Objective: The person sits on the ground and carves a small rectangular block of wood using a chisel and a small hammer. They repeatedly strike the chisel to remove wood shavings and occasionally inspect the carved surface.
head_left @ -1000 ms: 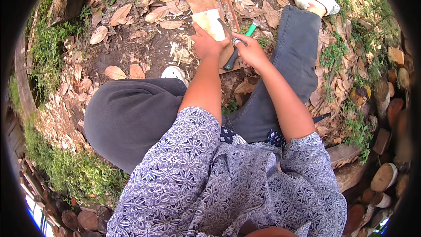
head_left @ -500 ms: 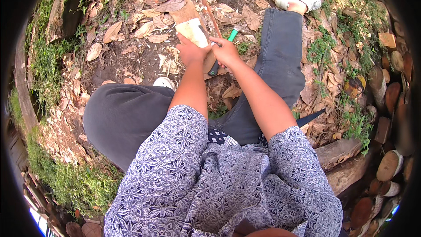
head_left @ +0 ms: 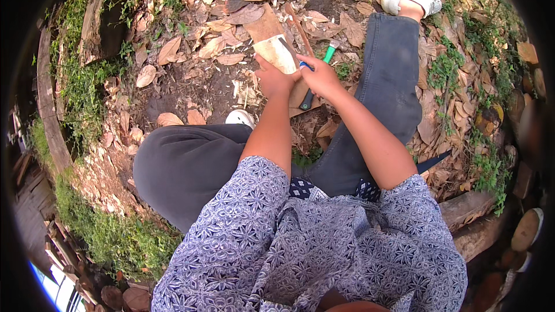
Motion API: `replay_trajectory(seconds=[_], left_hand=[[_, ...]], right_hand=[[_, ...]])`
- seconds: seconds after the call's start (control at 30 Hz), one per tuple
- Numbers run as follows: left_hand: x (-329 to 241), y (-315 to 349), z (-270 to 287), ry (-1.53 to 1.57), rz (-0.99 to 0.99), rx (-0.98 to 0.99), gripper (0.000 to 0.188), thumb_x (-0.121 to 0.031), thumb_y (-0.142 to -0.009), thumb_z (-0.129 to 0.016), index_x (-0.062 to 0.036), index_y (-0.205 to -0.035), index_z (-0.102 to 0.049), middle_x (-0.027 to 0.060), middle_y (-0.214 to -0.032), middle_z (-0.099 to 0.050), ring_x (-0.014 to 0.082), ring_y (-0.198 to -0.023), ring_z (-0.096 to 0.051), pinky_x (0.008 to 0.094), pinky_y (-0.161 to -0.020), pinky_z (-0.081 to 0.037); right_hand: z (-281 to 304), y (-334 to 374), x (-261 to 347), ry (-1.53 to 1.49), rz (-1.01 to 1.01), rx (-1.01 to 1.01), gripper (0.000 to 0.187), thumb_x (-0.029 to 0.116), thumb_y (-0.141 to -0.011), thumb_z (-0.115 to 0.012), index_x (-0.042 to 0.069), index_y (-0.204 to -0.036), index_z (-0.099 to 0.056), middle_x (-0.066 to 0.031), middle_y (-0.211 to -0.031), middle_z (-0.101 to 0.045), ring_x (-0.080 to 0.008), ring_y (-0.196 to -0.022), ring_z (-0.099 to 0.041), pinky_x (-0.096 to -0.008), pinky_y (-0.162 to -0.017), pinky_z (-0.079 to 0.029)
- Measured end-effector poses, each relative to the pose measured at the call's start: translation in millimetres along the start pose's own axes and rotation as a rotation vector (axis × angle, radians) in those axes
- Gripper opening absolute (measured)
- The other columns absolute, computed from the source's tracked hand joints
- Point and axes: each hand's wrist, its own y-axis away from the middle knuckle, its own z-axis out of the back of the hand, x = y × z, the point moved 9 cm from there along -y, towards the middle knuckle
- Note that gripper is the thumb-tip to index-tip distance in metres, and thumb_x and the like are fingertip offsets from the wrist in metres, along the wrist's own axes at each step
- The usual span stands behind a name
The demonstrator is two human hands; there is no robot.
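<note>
My left hand (head_left: 276,81) is closed on the near end of a pale, flat wooden block (head_left: 274,52). The block rests over a brown board (head_left: 265,22) on the ground. In my right hand (head_left: 322,78), fingers curl round a small tool with a blue handle (head_left: 307,66), right against the block's near right corner. The tool's tip is hidden or too small to make out. A dark strip lies along the block's right side; whether it is a blade or a mark I cannot tell. Beside my right hand lies a green-handled tool (head_left: 329,54). A dark tool end (head_left: 306,101) shows below that hand.
A long reddish-brown stick (head_left: 298,28) lies right of the board. Dry leaves (head_left: 169,50) and pale wood chips (head_left: 245,93) litter the soil. My bent left leg (head_left: 185,164) and outstretched right leg (head_left: 393,75) flank the work. Stacked logs (head_left: 527,228) stand at the right.
The whole view has shifted, so everything sits further right and slightly lower. More of the blue handle shows in my right hand. My left hand keeps its hold on the block.
</note>
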Motion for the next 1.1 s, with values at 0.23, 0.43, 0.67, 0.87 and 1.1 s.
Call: replay_trajectory(seconds=[0.23, 0.43, 0.67, 0.87, 1.1], left_hand=[[-0.7, 0.2, 1.0, -0.020, -0.009, -0.004, 0.145, -0.048, -0.062, -0.093, -0.0199, -0.162, 0.007, 0.0244, -0.139, -0.043, 0.0412, -0.119, -0.060, 0.0486, -0.097, -0.054], [-3.0, 3.2, 4.3, -0.008, -0.007, -0.026, 0.145, -0.043, -0.060, -0.095, -0.0173, -0.163, 0.004, 0.0219, -0.132, -0.044, 0.0391, -0.112, -0.062, 0.0464, -0.092, -0.056], [0.1, -2.4, 0.9, 0.012, -0.032, -0.024, 0.143, -0.046, -0.064, -0.093, -0.0172, -0.163, 0.005, 0.0229, -0.132, -0.045, 0.0399, -0.112, -0.063, 0.0478, -0.093, -0.055], [-4.4, 7.1, 3.5, 0.023, -0.013, -0.009, 0.146, -0.044, -0.061, -0.095, -0.0157, -0.163, 0.005, 0.0225, -0.131, -0.046, 0.0389, -0.111, -0.063, 0.0462, -0.093, -0.055], [4.5, -0.5, 4.4, -0.008, 0.015, 0.027, 0.151, -0.048, -0.057, -0.096, -0.0146, -0.162, 0.006, 0.0227, -0.133, -0.045, 0.0382, -0.110, -0.064, 0.0447, -0.092, -0.057]], right_hand=[[-15.0, -1.4, -16.3, 0.148, 0.263, -0.168, 0.046, 0.023, -0.095, -0.054, 0.014, -0.140, -0.062, -0.0192, -0.118, -0.071, -0.0331, -0.102, -0.070, -0.0401, -0.090, -0.053], [-16.8, 12.2, -15.8, 0.149, 0.240, -0.180, 0.045, 0.020, -0.095, -0.054, 0.012, -0.139, -0.062, -0.0202, -0.128, -0.067, -0.0345, -0.117, -0.065, -0.0397, -0.102, -0.050], [-24.0, 9.9, -6.7, 0.140, 0.136, -0.151, 0.044, 0.022, -0.097, -0.056, 0.012, -0.140, -0.062, -0.0174, -0.136, -0.064, -0.0315, -0.124, -0.063, -0.0364, -0.105, -0.047], [1.8, -63.8, -5.6, 0.063, 0.041, -0.361, 0.044, 0.023, -0.095, -0.057, 0.013, -0.138, -0.064, -0.0190, -0.132, -0.066, -0.0340, -0.119, -0.065, -0.0393, -0.105, -0.048], [10.9, -56.5, 48.3, -0.057, 0.049, -0.100, 0.045, 0.024, -0.098, -0.056, 0.017, -0.142, -0.061, -0.0068, -0.074, -0.067, -0.0161, -0.055, -0.061, -0.0335, -0.052, -0.050]])
